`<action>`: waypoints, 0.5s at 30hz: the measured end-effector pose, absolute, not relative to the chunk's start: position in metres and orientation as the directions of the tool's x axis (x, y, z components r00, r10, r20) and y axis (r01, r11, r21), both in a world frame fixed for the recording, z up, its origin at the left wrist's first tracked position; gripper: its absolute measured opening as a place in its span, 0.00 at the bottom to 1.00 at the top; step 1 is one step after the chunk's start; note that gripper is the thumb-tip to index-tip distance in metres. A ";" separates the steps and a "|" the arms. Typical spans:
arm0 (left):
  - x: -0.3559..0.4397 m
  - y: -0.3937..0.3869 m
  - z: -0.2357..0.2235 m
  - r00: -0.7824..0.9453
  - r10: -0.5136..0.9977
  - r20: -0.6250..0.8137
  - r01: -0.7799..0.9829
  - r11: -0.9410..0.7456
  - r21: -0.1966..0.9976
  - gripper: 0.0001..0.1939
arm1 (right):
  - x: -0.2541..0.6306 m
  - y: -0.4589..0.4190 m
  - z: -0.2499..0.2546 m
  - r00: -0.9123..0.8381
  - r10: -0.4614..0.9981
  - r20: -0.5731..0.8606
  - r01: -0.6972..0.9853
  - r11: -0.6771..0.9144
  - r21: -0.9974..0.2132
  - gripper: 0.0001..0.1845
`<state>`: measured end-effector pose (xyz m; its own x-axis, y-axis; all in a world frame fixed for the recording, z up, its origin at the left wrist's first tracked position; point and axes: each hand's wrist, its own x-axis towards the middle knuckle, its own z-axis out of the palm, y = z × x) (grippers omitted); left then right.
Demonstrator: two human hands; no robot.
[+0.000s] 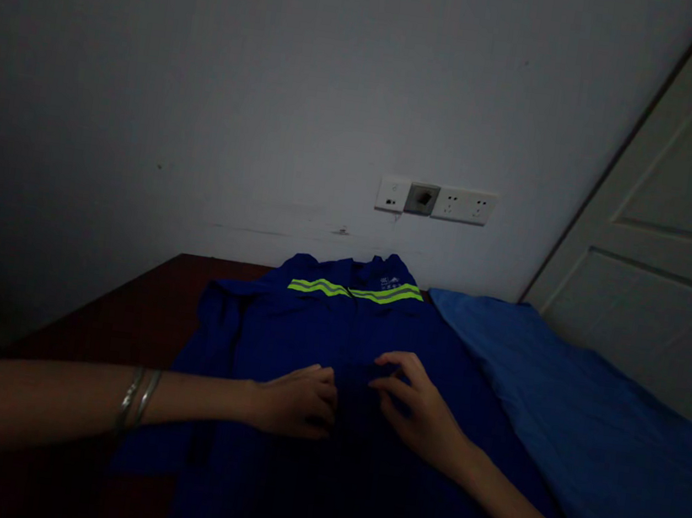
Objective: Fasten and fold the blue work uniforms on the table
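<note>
A dark blue work jacket [285,336] lies spread out, collar toward the wall. A yellow-green and grey reflective stripe [323,287] crosses its chest, with small white print at the upper right. Over the jacket's middle, my left hand [305,402] has its fingers curled in and pointing right; whatever they may hold is hidden in the dark. Two silvery bangles [140,398] circle that forearm. My right hand [419,409] hovers just right of the jacket's centre line. Its fingers are bent but apart, and nothing shows between them.
The jacket lies on a dark reddish-brown table [142,300] against a pale wall [278,97]. To the right is a lighter blue cloth [558,389]. A row of sockets [464,207] sits on the wall, and a white panelled door [677,209] stands at far right.
</note>
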<state>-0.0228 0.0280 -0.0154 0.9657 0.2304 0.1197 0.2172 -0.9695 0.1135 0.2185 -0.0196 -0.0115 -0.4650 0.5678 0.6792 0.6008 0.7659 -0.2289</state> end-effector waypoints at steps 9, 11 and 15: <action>-0.017 0.019 -0.017 0.966 0.256 0.042 0.255 -0.966 0.039 0.06 | 0.212 -0.028 -0.017 -0.455 0.604 0.654 0.611 0.746 -0.264 0.14; -0.016 0.018 -0.016 0.964 0.264 0.041 0.262 -0.964 0.034 0.06 | 0.212 -0.031 -0.017 -0.448 0.608 0.655 0.619 0.740 -0.263 0.14; -0.015 0.015 -0.017 0.950 0.307 0.061 0.304 -0.951 0.055 0.05 | 0.210 -0.037 -0.019 -0.409 0.628 0.662 0.637 0.716 -0.285 0.13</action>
<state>-0.0147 0.0154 -0.0166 0.9498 0.3068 0.0606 0.3038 -0.9512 0.0546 0.2104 -0.0370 -0.0189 -0.4089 0.6277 0.6624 0.6371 0.7161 -0.2852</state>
